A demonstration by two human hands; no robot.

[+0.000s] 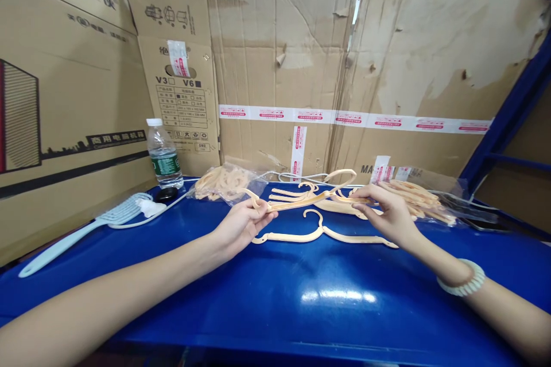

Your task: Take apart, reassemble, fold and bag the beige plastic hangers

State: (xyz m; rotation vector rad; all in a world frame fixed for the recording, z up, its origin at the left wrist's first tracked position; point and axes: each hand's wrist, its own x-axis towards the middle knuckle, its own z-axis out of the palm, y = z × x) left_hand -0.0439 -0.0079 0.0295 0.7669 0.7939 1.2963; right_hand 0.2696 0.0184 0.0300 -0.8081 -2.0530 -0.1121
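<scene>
My left hand (247, 223) pinches one end of a cream plastic clothes hanger (297, 203), raised above the table. On the other side, my right hand (390, 212) has its thumb and fingers closed on the hanger's opposite arm. The large hook of this hanger points up and to the right between my hands. Below it another cream hanger (297, 237) lies flat on the blue table (275, 304), its hook toward the back. More hanger pieces (289, 192) lie just behind, partly hidden by the raised hanger.
Clear bags of hanger parts sit at back left (226, 182) and back right (417, 198). A water bottle (166, 157), a black round lid (166, 195) and a light blue slotted paddle (107, 221) stand or lie on the left. Cardboard sheets (279, 57) wall the back.
</scene>
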